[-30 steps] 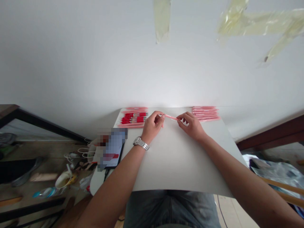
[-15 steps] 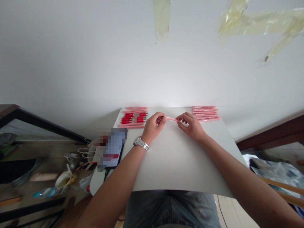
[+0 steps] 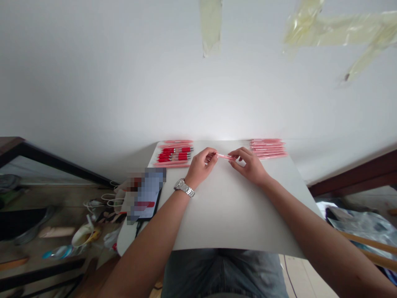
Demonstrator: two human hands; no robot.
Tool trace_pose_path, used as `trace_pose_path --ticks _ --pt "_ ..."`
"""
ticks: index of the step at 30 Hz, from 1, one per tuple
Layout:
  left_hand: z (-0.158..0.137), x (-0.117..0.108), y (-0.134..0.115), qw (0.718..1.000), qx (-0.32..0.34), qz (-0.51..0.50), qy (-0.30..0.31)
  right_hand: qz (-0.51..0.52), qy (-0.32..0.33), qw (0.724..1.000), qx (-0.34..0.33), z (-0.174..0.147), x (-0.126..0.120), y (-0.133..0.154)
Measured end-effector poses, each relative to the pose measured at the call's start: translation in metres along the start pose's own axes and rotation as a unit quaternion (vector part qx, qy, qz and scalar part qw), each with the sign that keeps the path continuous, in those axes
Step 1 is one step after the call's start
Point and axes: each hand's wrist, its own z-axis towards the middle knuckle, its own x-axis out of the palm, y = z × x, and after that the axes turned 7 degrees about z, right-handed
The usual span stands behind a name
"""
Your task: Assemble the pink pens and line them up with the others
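I see a slim pink-and-white pen-like stick (image 3: 225, 157) over the flat white surface's (image 3: 232, 211) far half, left hand (image 3: 201, 165) and right hand (image 3: 251, 166) pinching opposite ends, each grip narrow, presumably for steadiness, with slender pink plastic sticks (image 3: 268, 148) aligned far right, likely for order.

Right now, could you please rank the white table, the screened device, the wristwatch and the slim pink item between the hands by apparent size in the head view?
1. White table
2. Screened device
3. Wristwatch
4. Slim pink item, partly hidden, so judged by what shows
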Motion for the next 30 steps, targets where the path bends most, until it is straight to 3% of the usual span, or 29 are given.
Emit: trace_pose_path --ticks 22,30 --pt "-0.0013 0.0003 -0.0021 0.999 0.028 0.016 -0.004 -0.007 0.012 1.000 0.011 -0.0005 0.0019 -0.0002" --pt "0.0014 -0.0038 0.0015 0.996 0.020 0.051 -0.068 -0.031 -0.013 0.999 0.024 -0.0008 0.0012 -0.0026"
